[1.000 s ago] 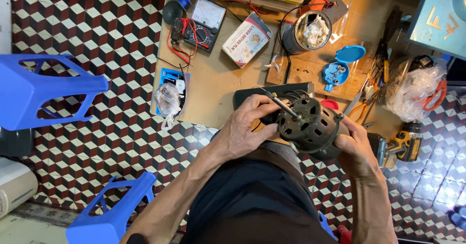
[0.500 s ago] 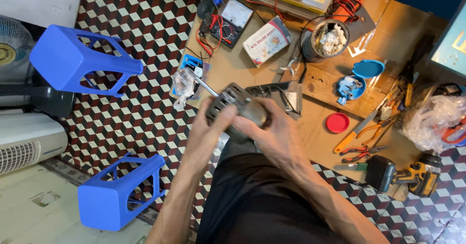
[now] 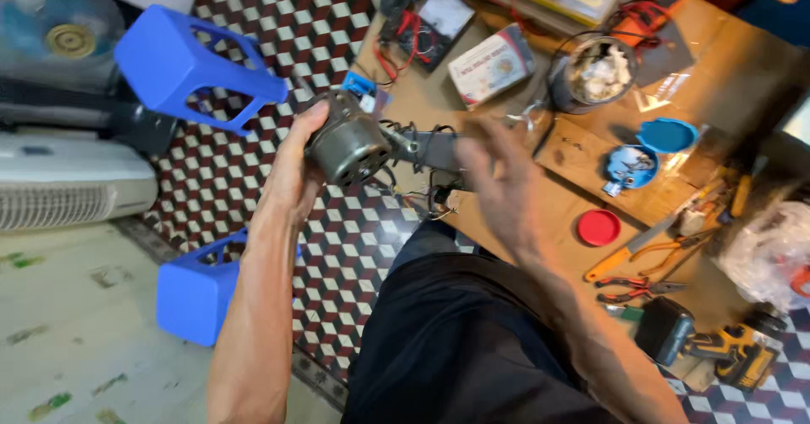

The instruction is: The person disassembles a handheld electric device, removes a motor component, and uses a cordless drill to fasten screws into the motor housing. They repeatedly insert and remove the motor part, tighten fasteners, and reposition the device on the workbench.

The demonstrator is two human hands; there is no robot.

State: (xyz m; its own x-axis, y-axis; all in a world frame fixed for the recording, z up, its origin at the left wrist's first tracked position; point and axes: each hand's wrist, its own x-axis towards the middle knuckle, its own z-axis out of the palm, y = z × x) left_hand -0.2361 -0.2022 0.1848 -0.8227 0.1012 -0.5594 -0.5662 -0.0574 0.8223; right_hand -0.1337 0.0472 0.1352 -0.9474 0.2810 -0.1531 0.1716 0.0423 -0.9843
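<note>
My left hand (image 3: 297, 164) grips a round grey electric motor (image 3: 348, 144) and holds it up over the checkered floor, its wires hanging below it. A little to the right, my right hand (image 3: 498, 178) is blurred, fingers spread, holding nothing. A dark bracket or handle part (image 3: 432, 149) lies between the motor and my right hand; whether it is joined to the motor is unclear.
Cardboard sheet (image 3: 742, 78) on the floor carries a multimeter (image 3: 426, 23), a small box (image 3: 492, 64), a metal can (image 3: 592, 71), blue lids (image 3: 666, 135), a red lid (image 3: 598, 226), pliers (image 3: 637, 287) and a drill (image 3: 717, 344). Two blue stools (image 3: 198, 68), (image 3: 196, 293) stand left, by a fan (image 3: 59, 40).
The motor went from both hands over my lap to my left hand alone, moved left and raised. My right hand let go and opened. The view swung left.
</note>
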